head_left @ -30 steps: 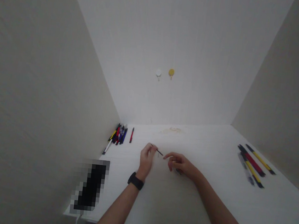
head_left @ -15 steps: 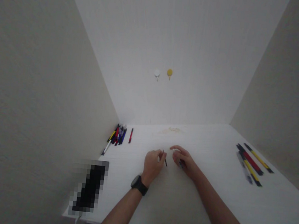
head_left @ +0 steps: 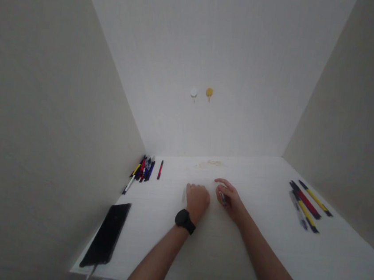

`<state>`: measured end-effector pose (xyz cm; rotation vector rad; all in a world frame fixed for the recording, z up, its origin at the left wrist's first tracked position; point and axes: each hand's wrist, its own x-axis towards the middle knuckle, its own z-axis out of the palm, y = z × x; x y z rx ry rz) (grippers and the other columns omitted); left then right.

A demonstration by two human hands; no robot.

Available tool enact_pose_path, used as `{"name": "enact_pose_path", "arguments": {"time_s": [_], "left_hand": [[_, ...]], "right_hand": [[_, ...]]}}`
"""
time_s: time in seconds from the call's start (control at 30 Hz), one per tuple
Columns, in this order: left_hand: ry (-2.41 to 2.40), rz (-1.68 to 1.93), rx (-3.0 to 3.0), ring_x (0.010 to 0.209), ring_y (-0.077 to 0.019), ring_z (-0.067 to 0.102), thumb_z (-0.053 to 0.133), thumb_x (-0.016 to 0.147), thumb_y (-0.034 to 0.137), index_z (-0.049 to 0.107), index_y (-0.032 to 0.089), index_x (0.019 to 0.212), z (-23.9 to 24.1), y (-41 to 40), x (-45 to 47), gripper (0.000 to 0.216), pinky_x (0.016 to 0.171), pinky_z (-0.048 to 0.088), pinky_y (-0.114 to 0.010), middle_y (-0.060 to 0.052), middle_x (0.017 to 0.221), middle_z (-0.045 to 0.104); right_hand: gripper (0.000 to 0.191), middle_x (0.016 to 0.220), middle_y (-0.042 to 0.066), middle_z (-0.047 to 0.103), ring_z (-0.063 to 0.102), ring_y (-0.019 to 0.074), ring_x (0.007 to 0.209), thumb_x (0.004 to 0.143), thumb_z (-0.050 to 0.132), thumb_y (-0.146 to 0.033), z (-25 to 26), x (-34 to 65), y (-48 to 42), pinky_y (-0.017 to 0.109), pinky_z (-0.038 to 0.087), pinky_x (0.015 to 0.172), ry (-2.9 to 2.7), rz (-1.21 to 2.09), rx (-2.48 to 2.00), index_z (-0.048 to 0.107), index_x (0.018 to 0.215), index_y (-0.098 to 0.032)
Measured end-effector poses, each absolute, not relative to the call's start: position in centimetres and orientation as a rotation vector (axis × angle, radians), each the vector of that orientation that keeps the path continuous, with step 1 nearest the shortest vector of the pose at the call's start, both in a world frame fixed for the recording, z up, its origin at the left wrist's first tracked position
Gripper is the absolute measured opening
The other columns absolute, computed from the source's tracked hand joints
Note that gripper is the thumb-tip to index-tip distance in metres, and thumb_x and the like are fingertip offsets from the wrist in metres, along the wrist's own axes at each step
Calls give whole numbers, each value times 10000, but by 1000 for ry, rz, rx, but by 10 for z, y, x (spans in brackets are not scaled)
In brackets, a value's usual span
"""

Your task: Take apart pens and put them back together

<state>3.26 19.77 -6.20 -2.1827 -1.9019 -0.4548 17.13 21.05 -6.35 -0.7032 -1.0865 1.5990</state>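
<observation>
Near the middle of the white tabletop, my left hand (head_left: pixel 197 200) is turned back-up with its fingers curled under. A black watch is on that wrist. Whatever the fingers may hold is hidden beneath the hand; a pale, blurred shape shows along its left edge. Just to the right, my right hand (head_left: pixel 229 200) is closed around a dark pen part (head_left: pixel 222 198), held against the palm, with the index finger stretched out. A small gap separates the two hands.
Several pens (head_left: pixel 143 169) lie bunched at the far left, with a red pen (head_left: pixel 160 169) beside them. More pens (head_left: pixel 307 206) lie at the right. A black phone (head_left: pixel 106 235) with a white cable rests near the left edge. Two hooks (head_left: pixel 209 92) hang on the back wall.
My left hand has rolled over, back up, and the thin dark stick it pinched is out of sight. My right hand stays closed on the pen part. The view has shifted slightly.
</observation>
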Motion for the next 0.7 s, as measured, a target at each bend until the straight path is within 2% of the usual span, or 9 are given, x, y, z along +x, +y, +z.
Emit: {"name": "enact_pose_path", "arguments": {"time_s": [0.17,0.3,0.43,0.57,0.7], "left_hand": [[-1901,-473,-2171,714,-256,569,442,915,334,656,134,760,-61,195,25,332,768,335,-417,-139,717,636],[-1900,-645,-2119,729,-232,554,389,946,356,611,161,791,-50,191,13,334,777,329,-389,-110,749,627],[-1773,-894,-2163,764,-215,539,388,955,341,572,187,829,-38,183,-6,271,778,328,-359,-77,765,604],[-1617,-1103,-2310,782,-196,530,431,946,351,562,189,964,-39,174,-19,209,755,358,-332,-59,813,603],[-1413,-1241,-2492,807,-179,550,530,900,400,531,201,1123,-44,172,-21,299,774,408,-321,-45,899,630]], "right_hand": [[378,580,-58,479,311,56,425,755,668,-387,-64,171,213,211,157,385,-1084,1619,-698,551,1055,-190],[405,609,-47,517,318,63,426,760,659,-426,-65,170,214,212,172,382,-1107,1584,-714,539,1071,-195],[348,646,-38,568,324,70,428,750,662,-457,-64,169,213,216,188,388,-1118,1547,-745,501,944,-217],[298,595,-33,562,356,77,456,783,647,-444,-62,167,210,221,214,434,-1196,1608,-690,464,817,-211],[295,582,-27,565,385,75,466,773,667,-443,-62,166,208,225,231,455,-1312,1660,-665,513,797,-192]]}}
